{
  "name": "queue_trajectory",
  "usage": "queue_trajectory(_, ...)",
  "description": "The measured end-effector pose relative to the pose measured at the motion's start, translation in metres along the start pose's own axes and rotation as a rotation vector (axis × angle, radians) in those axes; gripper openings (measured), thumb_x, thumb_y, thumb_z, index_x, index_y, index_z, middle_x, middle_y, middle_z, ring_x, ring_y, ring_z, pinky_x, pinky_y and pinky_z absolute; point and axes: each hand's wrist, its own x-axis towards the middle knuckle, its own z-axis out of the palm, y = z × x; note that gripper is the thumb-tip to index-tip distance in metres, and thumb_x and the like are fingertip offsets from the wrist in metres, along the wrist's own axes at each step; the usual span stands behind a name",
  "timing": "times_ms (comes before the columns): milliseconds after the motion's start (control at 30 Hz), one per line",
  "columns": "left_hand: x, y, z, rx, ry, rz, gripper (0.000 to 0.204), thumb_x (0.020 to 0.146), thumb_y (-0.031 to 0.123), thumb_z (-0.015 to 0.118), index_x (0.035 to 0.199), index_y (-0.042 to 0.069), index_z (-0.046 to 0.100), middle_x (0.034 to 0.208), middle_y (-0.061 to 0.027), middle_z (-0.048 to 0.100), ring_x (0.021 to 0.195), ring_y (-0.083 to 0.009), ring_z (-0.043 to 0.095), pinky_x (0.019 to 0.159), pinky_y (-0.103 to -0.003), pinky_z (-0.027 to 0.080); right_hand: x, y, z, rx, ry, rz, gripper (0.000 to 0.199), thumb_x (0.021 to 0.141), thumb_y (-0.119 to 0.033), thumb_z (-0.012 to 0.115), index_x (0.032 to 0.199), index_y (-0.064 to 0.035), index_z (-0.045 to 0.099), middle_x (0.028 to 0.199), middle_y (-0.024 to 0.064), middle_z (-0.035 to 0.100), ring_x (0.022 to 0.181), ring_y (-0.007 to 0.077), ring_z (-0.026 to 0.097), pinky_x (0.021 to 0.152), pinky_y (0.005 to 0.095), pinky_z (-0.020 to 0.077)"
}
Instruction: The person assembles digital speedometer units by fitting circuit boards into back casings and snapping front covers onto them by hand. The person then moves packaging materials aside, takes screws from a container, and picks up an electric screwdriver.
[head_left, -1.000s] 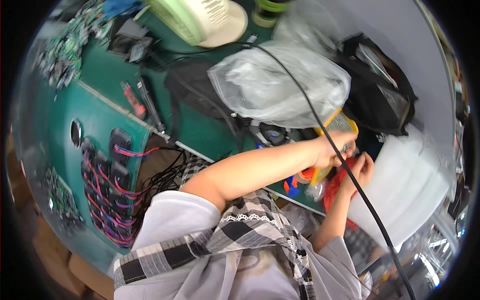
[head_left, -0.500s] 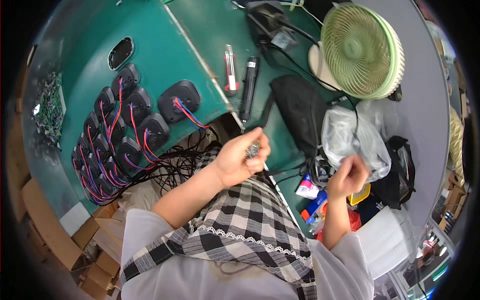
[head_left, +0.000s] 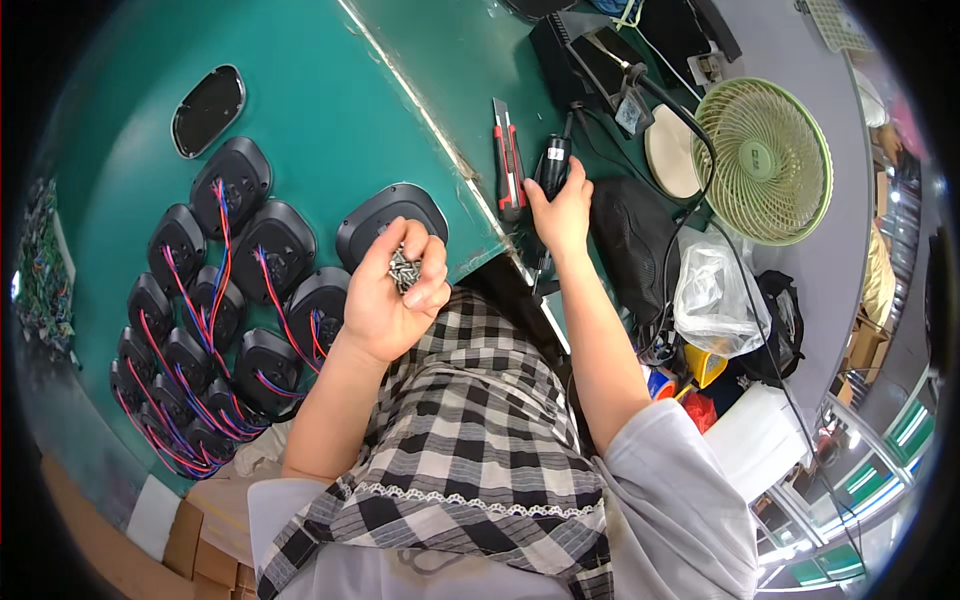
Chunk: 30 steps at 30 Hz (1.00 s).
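Green bench: left hand cups screws; right hand grips screwdriver.

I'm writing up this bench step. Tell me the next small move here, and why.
Probably lift the black electric screwdriver toward the single black housing near the table edge. The right hand already grips it, and the left hand cups a bunch of small screws right by that housing.

- Electronics assembly workshop; green bench mat
- rows of black wired housings left of the fingers
- circuit boards farther left
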Motion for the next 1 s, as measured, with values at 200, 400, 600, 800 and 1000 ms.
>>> queue_trajectory(200,0.013,0.005,-0.006,-0.140,0.052,0.082,0.032,0.100,0.028,0.036,0.075,0.010,0.039,0.072,-0.0054,0.046,0.067,-0.0134,0.039,0.059,-0.025,0.035,-0.008,0.028,-0.007,0.089,-0.142,-0.075,0.074,0.080,-0.023,0.069,0.138,-0.0015,0.028,0.117,0.0278,0.051,0.102,0.0439,0.055,0.087,0.0441,0.0454)
queue_trajectory(400,0.035,0.007,-0.009,-0.113,0.051,0.122,0.024,0.101,0.025,0.039,0.087,0.007,0.046,0.088,-0.0055,0.050,0.075,-0.0133,0.048,0.069,-0.025,0.045,-0.034,0.068,-0.070,0.566,-0.469,-0.064,0.073,0.083,-0.015,0.067,0.141,-0.0001,0.026,0.109,0.0140,0.058,0.092,0.0241,0.061,0.083,0.0328,0.0467)
queue_trajectory(600,0.054,0.005,-0.022,-0.025,-0.010,-0.003,0.031,0.101,0.033,0.038,0.084,0.008,0.044,0.077,-0.0019,0.044,0.060,-0.0071,0.040,0.049,-0.018,0.035,-0.053,0.068,-0.157,0.841,-0.772,0.312,0.078,0.082,-0.022,0.069,0.144,-0.0011,0.025,0.092,0.0086,0.056,0.076,0.0135,0.053,0.070,0.0262,0.0444)
queue_trajectory(800,0.057,-0.006,-0.027,0.076,0.145,-0.029,0.041,0.100,0.038,0.037,0.068,0.013,0.038,0.061,0.0021,0.036,0.048,-0.0061,0.031,0.043,-0.019,0.025,-0.069,0.087,-0.200,0.862,-0.879,0.311,0.113,0.048,-0.023,0.093,0.140,-0.0016,0.031,0.093,0.0057,0.058,0.078,0.0126,0.057,0.070,0.0254,0.0457)
queue_trajectory(1000,0.070,-0.022,-0.022,0.283,0.348,-0.024,0.038,0.098,0.041,0.044,0.072,0.013,0.041,0.064,0.0033,0.035,0.052,-0.0054,0.033,0.046,-0.020,0.028,-0.072,0.090,-0.196,0.517,-0.599,0.169,0.099,0.062,-0.011,0.083,0.143,-0.0008,0.026,0.109,0.0080,0.056,0.095,0.0164,0.056,0.085,0.0283,0.0451)
